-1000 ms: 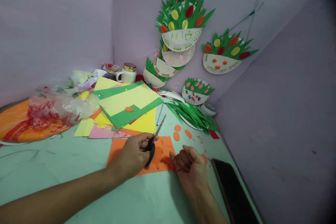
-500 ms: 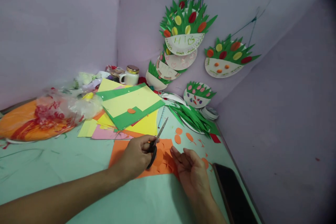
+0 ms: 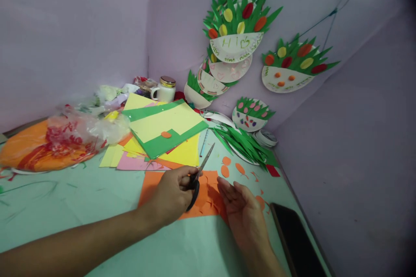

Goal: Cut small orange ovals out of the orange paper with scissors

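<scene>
My left hand is closed around black-handled scissors, their blades pointing up and away to the right. Beneath it lies a sheet of orange paper with loose orange cut pieces on top. At the sheet's right edge my right hand is turned partly palm up, fingers stretched and apart, with nothing seen in it. Beyond that hand lie several small orange paper ovals and thin scraps. Another orange oval rests on the paper stack.
Behind are stacked coloured papers, a pencil and green paper strips. A dark phone lies at the right edge. A plastic bag sits left, near a lidded mug. Paper-plate baskets hang on the wall.
The whole view has shifted slightly, so things sit a little further right. My left hand still holds the scissors; my right hand stays spread beside the orange paper.
</scene>
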Motion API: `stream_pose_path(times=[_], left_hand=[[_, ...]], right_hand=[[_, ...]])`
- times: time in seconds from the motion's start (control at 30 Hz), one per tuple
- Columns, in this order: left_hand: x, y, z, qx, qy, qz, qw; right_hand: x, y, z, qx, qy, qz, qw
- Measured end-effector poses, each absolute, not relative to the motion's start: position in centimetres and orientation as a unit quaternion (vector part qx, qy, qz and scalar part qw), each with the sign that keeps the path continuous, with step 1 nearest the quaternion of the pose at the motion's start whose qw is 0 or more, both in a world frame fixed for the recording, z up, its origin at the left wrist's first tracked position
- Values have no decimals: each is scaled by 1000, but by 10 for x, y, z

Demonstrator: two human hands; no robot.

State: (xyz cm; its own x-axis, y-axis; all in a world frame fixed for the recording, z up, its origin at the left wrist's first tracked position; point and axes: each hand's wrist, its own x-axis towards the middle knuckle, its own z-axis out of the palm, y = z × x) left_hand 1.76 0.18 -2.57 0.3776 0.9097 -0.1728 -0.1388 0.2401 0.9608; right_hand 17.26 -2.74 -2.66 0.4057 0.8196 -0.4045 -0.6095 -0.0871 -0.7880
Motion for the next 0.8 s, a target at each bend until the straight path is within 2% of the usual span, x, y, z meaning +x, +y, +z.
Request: stream_pose_path(times=[0.47, 0.8], left_hand=[[19, 2, -23, 477, 402, 399, 672], [20, 1, -21, 477, 407, 392, 673]], right_hand=[[175, -28, -30, -482, -150, 555, 661], [170, -32, -30, -512, -238, 543, 621]])
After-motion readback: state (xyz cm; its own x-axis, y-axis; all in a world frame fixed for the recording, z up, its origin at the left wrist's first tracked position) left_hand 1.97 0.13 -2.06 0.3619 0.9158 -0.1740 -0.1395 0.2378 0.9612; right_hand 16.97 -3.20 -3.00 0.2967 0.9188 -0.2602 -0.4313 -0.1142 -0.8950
